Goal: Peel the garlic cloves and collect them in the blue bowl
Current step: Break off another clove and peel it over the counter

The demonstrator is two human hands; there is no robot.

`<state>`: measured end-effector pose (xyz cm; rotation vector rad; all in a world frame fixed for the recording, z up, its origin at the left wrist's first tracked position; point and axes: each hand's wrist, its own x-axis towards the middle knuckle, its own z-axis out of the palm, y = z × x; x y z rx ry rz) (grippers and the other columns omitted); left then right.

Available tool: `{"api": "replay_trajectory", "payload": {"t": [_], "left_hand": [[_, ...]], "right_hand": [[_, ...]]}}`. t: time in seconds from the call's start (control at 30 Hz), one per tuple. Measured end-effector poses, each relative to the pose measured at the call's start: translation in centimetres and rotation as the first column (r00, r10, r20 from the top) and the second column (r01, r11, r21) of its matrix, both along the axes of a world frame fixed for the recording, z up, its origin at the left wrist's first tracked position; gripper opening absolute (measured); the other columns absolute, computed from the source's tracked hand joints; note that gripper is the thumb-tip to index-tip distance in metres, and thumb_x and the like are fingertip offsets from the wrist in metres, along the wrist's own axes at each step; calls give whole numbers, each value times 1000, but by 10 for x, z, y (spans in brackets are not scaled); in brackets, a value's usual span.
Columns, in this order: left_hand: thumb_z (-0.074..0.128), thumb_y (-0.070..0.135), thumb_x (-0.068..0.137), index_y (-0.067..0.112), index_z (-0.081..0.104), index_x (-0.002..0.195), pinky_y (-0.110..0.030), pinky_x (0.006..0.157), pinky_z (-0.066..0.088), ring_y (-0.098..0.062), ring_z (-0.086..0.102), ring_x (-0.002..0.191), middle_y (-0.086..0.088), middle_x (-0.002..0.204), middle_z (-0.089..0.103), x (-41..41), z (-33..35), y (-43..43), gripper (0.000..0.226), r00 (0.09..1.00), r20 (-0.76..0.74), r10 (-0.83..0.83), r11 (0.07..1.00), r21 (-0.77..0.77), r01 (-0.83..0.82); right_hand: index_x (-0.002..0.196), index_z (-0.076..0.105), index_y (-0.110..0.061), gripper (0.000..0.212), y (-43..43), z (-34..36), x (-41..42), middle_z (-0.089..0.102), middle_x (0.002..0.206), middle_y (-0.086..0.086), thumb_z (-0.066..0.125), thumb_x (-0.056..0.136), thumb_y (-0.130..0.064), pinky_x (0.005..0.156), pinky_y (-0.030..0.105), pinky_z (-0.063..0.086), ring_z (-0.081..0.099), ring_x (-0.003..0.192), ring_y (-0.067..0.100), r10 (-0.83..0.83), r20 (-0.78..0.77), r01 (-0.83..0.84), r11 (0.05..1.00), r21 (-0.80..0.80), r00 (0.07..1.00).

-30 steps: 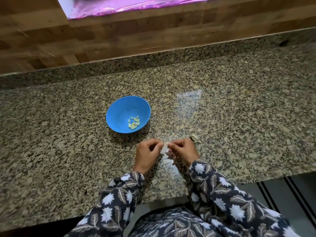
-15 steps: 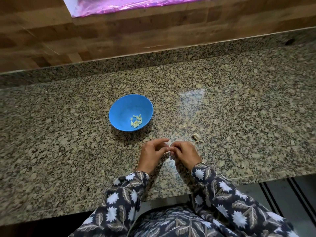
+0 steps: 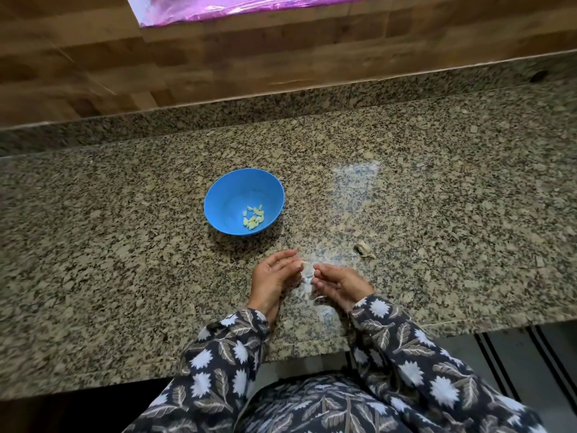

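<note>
Your left hand [image 3: 274, 276] pinches clove [image 3: 301, 263]; right hand [image 3: 340, 285] curled at skin [image 3: 307, 278], hold unclear. Pinch narrow, strip skin away, drop clove into blue bowl [image 3: 218, 198].

Nothing here can be read. The blue bowl [image 3: 218, 198], just beyond the left hand [image 3: 273, 279], is plain, with no brand, label or number showing (only its inside and rim face this way). The speckled granite counter [image 3: 437, 198] under that hand and the right hand [image 3: 342, 285] carries no mark. The sleeves [image 3: 218, 364] behind the hands show only a leaf-and-flower print, and the purple foil [image 3: 249, 7] far beyond them bears no legible lettering.
</note>
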<state>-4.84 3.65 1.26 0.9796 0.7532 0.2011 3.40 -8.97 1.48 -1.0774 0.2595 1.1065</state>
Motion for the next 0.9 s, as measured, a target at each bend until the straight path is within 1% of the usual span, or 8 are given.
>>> {"api": "replay_trajectory", "payload": {"t": [0.13, 0.3, 0.37, 0.5, 0.7, 0.73, 0.8, 0.9], "left_hand": [[65, -11, 78, 9, 60, 110, -28, 79, 57, -18, 69, 86, -14, 94, 72, -2, -2, 3, 38, 999, -37, -18, 978, 209, 26], [68, -6, 78, 11, 56, 117, -25, 79, 55, -15, 70, 86, -9, 89, 73, -2, -2, 3, 44, 997, -35, -63, 942, 329, 71], [70, -3, 78, 13, 56, 117, -21, 81, 53, -13, 70, 88, -7, 89, 74, -3, -1, 1, 45, 996, -27, -81, 933, 349, 85], [68, -6, 77, 12, 55, 117, -23, 77, 54, -15, 70, 85, -12, 91, 73, -5, 0, 2, 46, 999, 17, -40, 967, 252, 34], [62, -10, 80, 5, 55, 120, -28, 76, 56, -17, 68, 83, -12, 96, 71, -14, -4, 8, 43, 995, 14, 101, 994, 35, -102], [63, -10, 80, 5, 54, 121, -29, 78, 56, -16, 69, 83, -10, 95, 71, -15, -6, 11, 44, 992, 4, 128, 990, 53, -128], [67, -5, 79, 8, 51, 124, -30, 82, 55, -14, 68, 86, -5, 93, 72, -19, -7, 20, 50, 988, -54, 147, 958, 256, -128], [65, 0, 82, 12, 47, 129, -14, 65, 52, -6, 64, 83, -3, 100, 69, -28, -9, 37, 52, 966, -126, 226, 796, 595, -109]], "right_hand": [[88, 61, 5, 8, -1, -2, 1, 68, 64, 7, 56, 87, -1, 52, 17, 54, 65, 51, 12, 80, 179, -60, 992, -115, 981], [97, 63, -2, 15, 6, 4, -4, 68, 81, 11, 59, 88, -13, 59, 21, 57, 67, 58, 16, 101, 170, -88, 993, -83, 980], [103, 62, 0, 18, 9, 5, -6, 69, 82, 11, 60, 86, -7, 60, 21, 57, 68, 60, 16, 79, 168, -71, 996, -54, 983], [94, 61, 5, 14, 11, 5, -8, 71, 72, 9, 58, 82, 9, 61, 19, 56, 69, 61, 14, 26, 147, -24, 1000, -15, 989], [101, 58, 13, 17, 12, 4, -10, 71, 68, 9, 52, 85, 11, 63, 20, 57, 69, 61, 14, -39, 73, 39, 999, 0, 997], [101, 58, 13, 17, 11, 3, -9, 71, 67, 10, 53, 85, 11, 63, 20, 57, 69, 60, 15, -58, 74, 60, 998, -13, 996], [98, 58, 14, 15, 9, 3, -8, 70, 67, 11, 53, 85, 10, 61, 20, 57, 69, 59, 16, -90, 79, 93, 995, -33, 993], [97, 60, 12, 15, 4, 4, -6, 68, 76, 15, 57, 84, 6, 58, 20, 57, 68, 58, 16, -148, 108, 156, 985, -71, 983]]}}
